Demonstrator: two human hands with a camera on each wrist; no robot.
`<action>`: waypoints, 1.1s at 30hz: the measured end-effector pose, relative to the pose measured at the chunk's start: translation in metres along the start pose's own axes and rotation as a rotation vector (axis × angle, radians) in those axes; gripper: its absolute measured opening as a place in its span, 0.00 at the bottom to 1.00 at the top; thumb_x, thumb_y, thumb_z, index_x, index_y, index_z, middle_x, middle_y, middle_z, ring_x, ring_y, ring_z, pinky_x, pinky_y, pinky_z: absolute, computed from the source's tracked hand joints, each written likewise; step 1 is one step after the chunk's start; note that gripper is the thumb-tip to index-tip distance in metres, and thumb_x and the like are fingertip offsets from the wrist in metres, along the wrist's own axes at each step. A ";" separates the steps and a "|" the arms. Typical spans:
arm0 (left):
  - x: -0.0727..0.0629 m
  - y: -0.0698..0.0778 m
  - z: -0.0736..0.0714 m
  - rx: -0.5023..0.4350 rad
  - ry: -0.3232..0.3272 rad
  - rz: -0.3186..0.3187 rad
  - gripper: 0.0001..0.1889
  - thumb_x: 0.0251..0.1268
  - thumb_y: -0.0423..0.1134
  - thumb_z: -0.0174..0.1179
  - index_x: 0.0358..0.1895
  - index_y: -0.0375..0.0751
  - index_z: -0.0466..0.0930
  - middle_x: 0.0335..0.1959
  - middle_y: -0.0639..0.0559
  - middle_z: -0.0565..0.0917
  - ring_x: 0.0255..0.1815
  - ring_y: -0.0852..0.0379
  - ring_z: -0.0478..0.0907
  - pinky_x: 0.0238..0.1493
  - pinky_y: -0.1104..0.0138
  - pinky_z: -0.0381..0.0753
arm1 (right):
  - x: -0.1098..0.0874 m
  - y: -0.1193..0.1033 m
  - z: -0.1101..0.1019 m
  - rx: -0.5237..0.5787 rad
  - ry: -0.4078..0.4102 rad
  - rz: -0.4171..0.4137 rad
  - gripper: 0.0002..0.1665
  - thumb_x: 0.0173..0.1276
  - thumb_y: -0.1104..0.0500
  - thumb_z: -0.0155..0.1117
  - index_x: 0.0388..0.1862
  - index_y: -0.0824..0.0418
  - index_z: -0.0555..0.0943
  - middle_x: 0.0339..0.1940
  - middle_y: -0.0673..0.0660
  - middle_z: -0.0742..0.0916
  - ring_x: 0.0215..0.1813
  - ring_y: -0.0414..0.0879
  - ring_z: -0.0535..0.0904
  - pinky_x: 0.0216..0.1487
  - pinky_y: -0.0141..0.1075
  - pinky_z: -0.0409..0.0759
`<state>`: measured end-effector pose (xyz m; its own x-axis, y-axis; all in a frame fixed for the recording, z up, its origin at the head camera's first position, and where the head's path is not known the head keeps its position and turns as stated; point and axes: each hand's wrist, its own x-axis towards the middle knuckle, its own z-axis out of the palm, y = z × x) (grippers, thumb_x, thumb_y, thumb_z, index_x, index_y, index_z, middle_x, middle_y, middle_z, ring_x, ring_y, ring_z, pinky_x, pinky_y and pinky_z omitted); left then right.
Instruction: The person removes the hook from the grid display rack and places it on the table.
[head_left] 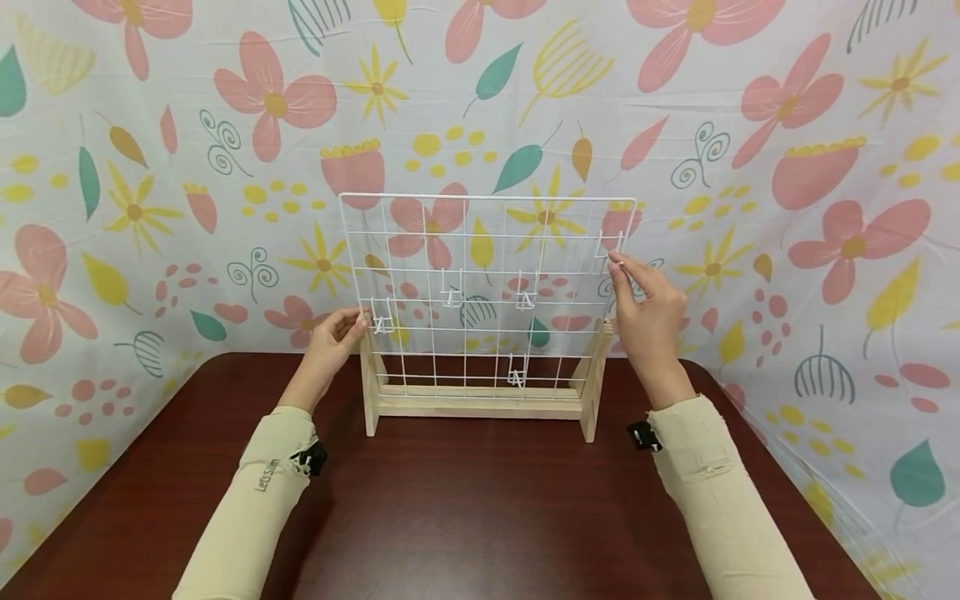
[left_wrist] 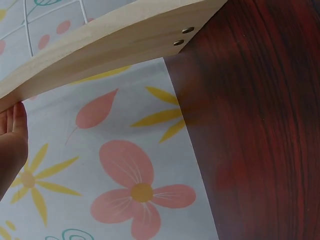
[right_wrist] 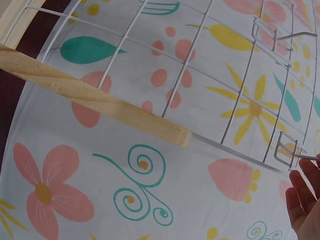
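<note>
Floral cloth [head_left: 420, 108] hung behind the desk and along its sides. Desk [head_left: 465, 508]: dark red-brown, wood grain. Grid [head_left: 487, 197], white wire, stood up in the stand, near the back of the desk. Stand [head_left: 480, 410]: pale wood, two side legs joined by crossbars low down, both legs on the desk.

My sleeves [head_left: 262, 492] came in from either side of the stand, cream, a black device at each cuff.

Right grip [head_left: 651, 310]: at the grid's right edge, upper part, above the stand's right leg. Thumb and finger drawn together, pinching the end of a hook [right_wrist: 286, 151]. Hook was up against the grid; couldn't tell if it was seated on the wire.

Left grip [head_left: 332, 343]: thumb and fingers closed on the top of the stand's left leg, thumb in front, beside the grid's edge.

Four other hooks [head_left: 525, 300] hung on the grid: one far left near my left grip, two mid-height, one low right of centre. Smallest: two screws [left_wrist: 188, 30] low on the left leg's outer face.
</note>
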<state>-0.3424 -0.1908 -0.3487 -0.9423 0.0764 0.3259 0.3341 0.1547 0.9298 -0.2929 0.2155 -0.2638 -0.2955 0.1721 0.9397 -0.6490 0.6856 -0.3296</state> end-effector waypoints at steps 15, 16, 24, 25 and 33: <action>-0.001 -0.002 -0.002 0.027 -0.007 -0.013 0.24 0.75 0.40 0.51 0.65 0.27 0.64 0.64 0.35 0.69 0.60 0.55 0.68 0.58 0.73 0.68 | 0.006 -0.007 -0.003 0.030 0.005 -0.030 0.10 0.66 0.64 0.65 0.44 0.65 0.87 0.41 0.60 0.88 0.41 0.57 0.83 0.48 0.25 0.74; -0.001 -0.002 -0.002 0.024 -0.007 -0.012 0.24 0.75 0.39 0.51 0.65 0.27 0.64 0.65 0.35 0.69 0.61 0.55 0.67 0.58 0.73 0.68 | 0.006 -0.007 -0.004 0.032 0.005 -0.031 0.10 0.66 0.64 0.65 0.44 0.65 0.87 0.41 0.60 0.88 0.42 0.57 0.84 0.49 0.26 0.75; -0.001 0.003 0.000 -0.011 -0.012 -0.024 0.23 0.75 0.38 0.51 0.65 0.26 0.63 0.66 0.36 0.68 0.58 0.59 0.68 0.56 0.77 0.68 | 0.006 -0.011 -0.005 0.054 0.025 -0.074 0.08 0.63 0.67 0.68 0.41 0.65 0.87 0.42 0.58 0.88 0.43 0.57 0.84 0.49 0.30 0.76; -0.001 0.003 0.000 -0.015 -0.013 -0.026 0.23 0.75 0.37 0.50 0.65 0.26 0.63 0.66 0.36 0.68 0.58 0.60 0.68 0.55 0.77 0.68 | 0.006 -0.011 -0.006 0.056 0.025 -0.082 0.08 0.63 0.67 0.68 0.41 0.66 0.87 0.42 0.58 0.88 0.43 0.57 0.84 0.49 0.31 0.77; -0.001 0.003 -0.001 -0.005 -0.015 -0.031 0.23 0.75 0.37 0.50 0.65 0.25 0.63 0.64 0.34 0.69 0.56 0.62 0.68 0.55 0.77 0.68 | 0.001 -0.013 -0.009 0.046 0.007 -0.127 0.09 0.62 0.68 0.67 0.42 0.67 0.87 0.42 0.59 0.88 0.43 0.58 0.84 0.50 0.34 0.77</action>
<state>-0.3404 -0.1914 -0.3462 -0.9517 0.0862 0.2945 0.3048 0.1526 0.9401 -0.2785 0.2136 -0.2578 -0.2041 0.0910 0.9747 -0.7123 0.6692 -0.2116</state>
